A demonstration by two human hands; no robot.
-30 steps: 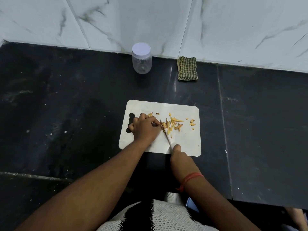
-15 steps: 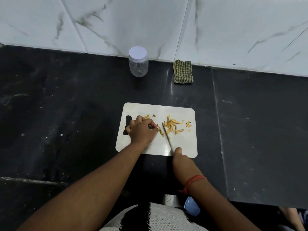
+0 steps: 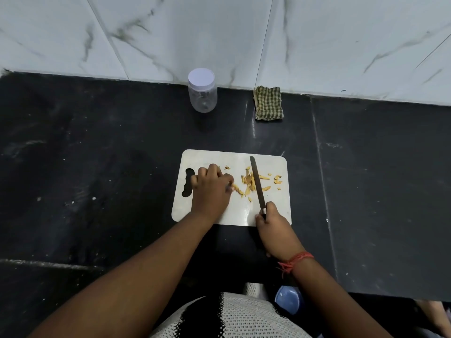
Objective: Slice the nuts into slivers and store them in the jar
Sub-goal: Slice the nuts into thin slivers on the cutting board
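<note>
Head camera view looking down at a black counter [image 3: 97,167] where a white cutting board [image 3: 275,211] lies. Left hand [image 3: 211,189] rests on the board with fingers curled, pinching a nut piece at its fingertips. Right hand [image 3: 274,226] grips the handle of a knife [image 3: 256,182], whose blade lies over a scatter of nut slivers [image 3: 251,182] mid-board. A lidded clear jar [image 3: 202,93] stands well behind, by the marble wall, near a folded checked cloth [image 3: 268,103]

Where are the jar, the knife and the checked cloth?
jar [image 3: 202,98]: head view, on its clear side wall.
knife [image 3: 256,181]: head view, mid-blade.
cloth [image 3: 268,103]: head view, on the middle of the folded fabric.
</note>
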